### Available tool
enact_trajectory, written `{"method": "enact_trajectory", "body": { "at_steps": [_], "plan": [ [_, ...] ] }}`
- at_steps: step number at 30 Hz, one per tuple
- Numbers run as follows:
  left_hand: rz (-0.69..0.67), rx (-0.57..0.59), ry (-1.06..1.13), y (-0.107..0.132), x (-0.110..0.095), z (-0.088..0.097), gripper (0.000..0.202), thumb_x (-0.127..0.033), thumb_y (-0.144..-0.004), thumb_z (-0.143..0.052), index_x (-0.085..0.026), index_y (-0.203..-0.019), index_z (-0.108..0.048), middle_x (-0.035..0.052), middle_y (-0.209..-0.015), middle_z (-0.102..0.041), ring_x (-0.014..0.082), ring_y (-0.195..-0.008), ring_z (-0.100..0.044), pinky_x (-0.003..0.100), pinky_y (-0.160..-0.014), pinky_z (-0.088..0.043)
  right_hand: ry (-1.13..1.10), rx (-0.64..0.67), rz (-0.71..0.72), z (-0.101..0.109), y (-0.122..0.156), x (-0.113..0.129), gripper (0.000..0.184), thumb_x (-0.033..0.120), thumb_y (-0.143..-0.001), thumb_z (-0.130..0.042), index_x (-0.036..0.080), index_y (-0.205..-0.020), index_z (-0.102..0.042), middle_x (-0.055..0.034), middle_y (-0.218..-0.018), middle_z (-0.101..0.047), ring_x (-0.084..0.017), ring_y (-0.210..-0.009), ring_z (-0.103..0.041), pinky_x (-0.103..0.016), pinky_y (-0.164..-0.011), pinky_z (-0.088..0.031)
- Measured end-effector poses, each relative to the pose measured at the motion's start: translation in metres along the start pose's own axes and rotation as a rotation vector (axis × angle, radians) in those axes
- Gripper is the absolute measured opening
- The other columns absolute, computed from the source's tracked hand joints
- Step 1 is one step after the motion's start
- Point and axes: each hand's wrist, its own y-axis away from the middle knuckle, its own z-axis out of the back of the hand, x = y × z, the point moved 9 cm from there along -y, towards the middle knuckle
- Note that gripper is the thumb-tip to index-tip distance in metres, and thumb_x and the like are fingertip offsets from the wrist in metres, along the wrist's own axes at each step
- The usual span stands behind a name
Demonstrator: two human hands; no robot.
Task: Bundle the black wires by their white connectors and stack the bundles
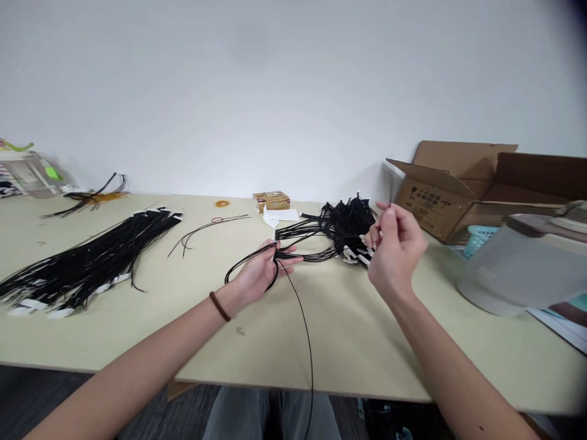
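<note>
Your left hand closes its thumb over the black cables above the bench, other fingers outstretched; your raised right hand has its fingers curled in, but I cannot tell whether they pinch a strand. Pin the cables lightly where they cross, and guide the loose wire clear of the bench edge and the tangled heap.

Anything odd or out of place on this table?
Two minor things: a single black wire runs from the left hand down past the table's front edge, apart from the held black cables; small scraps lie on the tabletop. No obvious damage.
</note>
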Motion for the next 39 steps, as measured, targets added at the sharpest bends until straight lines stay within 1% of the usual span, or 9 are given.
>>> {"method": "enact_trajectory", "body": {
  "at_steps": [2,5,6,8,11,20,27,32,39],
  "plan": [
    [0.001,0.013,-0.019,0.0,0.002,0.0,0.009,-0.021,-0.08,-0.053,-0.017,-0.081,-0.045,0.0088,-0.103,-0.063,0.0254,-0.09,-0.064,0.028,-0.066,-0.046,0.27,0.075,0.294,-0.009,0.008,0.026,0.017,0.028,-0.085,-0.049,0.023,-0.096,-0.062,0.002,-0.067,-0.048,-0.007,-0.052,-0.041,-0.022,-0.047,-0.033],
    [-0.023,0.055,-0.073,0.0,0.004,-0.004,0.009,-0.024,-0.082,-0.051,-0.018,-0.086,-0.048,0.0085,-0.103,-0.063,0.0234,-0.088,-0.064,0.028,-0.066,-0.047,0.563,0.361,0.779,-0.047,0.048,0.052,0.017,0.014,-0.08,-0.055,0.021,-0.092,-0.063,0.0016,-0.063,-0.052,-0.009,-0.057,-0.042,-0.023,-0.052,-0.032],
    [-0.032,0.064,-0.098,0.0,0.004,-0.005,0.01,-0.026,-0.082,-0.05,-0.018,-0.088,-0.049,0.0084,-0.103,-0.063,0.0223,-0.087,-0.064,0.028,-0.066,-0.047,0.617,0.441,0.886,-0.056,0.061,0.054,0.015,0.013,-0.078,-0.057,0.02,-0.089,-0.063,0.0022,-0.06,-0.051,-0.009,-0.056,-0.039,-0.023,-0.051,-0.03],
    [-0.036,0.078,-0.149,0.001,0.006,-0.007,0.012,-0.026,-0.083,-0.048,-0.019,-0.092,-0.052,0.0077,-0.101,-0.064,0.0204,-0.083,-0.065,0.029,-0.065,-0.047,0.69,0.53,0.994,-0.067,0.077,0.052,0.009,0.014,-0.076,-0.06,0.019,-0.083,-0.063,0.0031,-0.055,-0.047,-0.009,-0.054,-0.034,-0.023,-0.049,-0.025],
    [-0.033,0.119,-0.183,0.003,0.007,-0.012,0.013,-0.028,-0.084,-0.046,-0.02,-0.091,-0.054,0.0059,-0.095,-0.065,0.0196,-0.08,-0.065,0.029,-0.065,-0.047,0.735,0.552,1.001,-0.071,0.081,0.049,0.003,0.017,-0.077,-0.059,0.019,-0.076,-0.061,0.0036,-0.052,-0.044,-0.01,-0.055,-0.03,-0.024,-0.048,-0.022],
    [-0.052,0.159,-0.166,0.003,0.003,-0.016,0.011,-0.029,-0.083,-0.049,-0.02,-0.087,-0.055,0.0046,-0.09,-0.067,0.0199,-0.082,-0.064,0.03,-0.067,-0.047,0.715,0.584,0.97,-0.07,0.076,0.048,0.008,0.018,-0.079,-0.057,0.019,-0.071,-0.059,0.0032,-0.053,-0.045,-0.01,-0.056,-0.03,-0.023,-0.05,-0.023],
    [-0.058,0.168,-0.144,0.004,0.001,-0.019,0.012,-0.028,-0.082,-0.051,-0.019,-0.09,-0.054,0.0062,-0.095,-0.066,0.0198,-0.082,-0.064,0.029,-0.065,-0.048,0.715,0.585,0.959,-0.07,0.074,0.046,0.007,0.018,-0.078,-0.057,0.019,-0.072,-0.059,0.003,-0.053,-0.046,-0.01,-0.056,-0.03,-0.023,-0.051,-0.023],
    [-0.053,0.149,-0.155,0.005,0.001,-0.018,0.013,-0.03,-0.081,-0.052,-0.018,-0.085,-0.051,0.0066,-0.092,-0.066,0.0205,-0.083,-0.064,0.029,-0.065,-0.048,0.717,0.586,0.951,-0.069,0.073,0.043,0.004,0.019,-0.078,-0.058,0.019,-0.074,-0.058,0.0028,-0.054,-0.047,-0.01,-0.057,-0.031,-0.023,-0.051,-0.024],
    [-0.052,0.166,-0.172,0.005,0.002,-0.017,0.016,-0.03,-0.083,-0.049,-0.018,-0.094,-0.052,0.0081,-0.099,-0.065,0.0203,-0.085,-0.064,0.028,-0.064,-0.047,0.721,0.597,0.945,-0.068,0.072,0.041,0.005,0.019,-0.079,-0.056,0.019,-0.075,-0.058,0.003,-0.055,-0.046,-0.01,-0.057,-0.031,-0.023,-0.051,-0.024]
  ]
}}
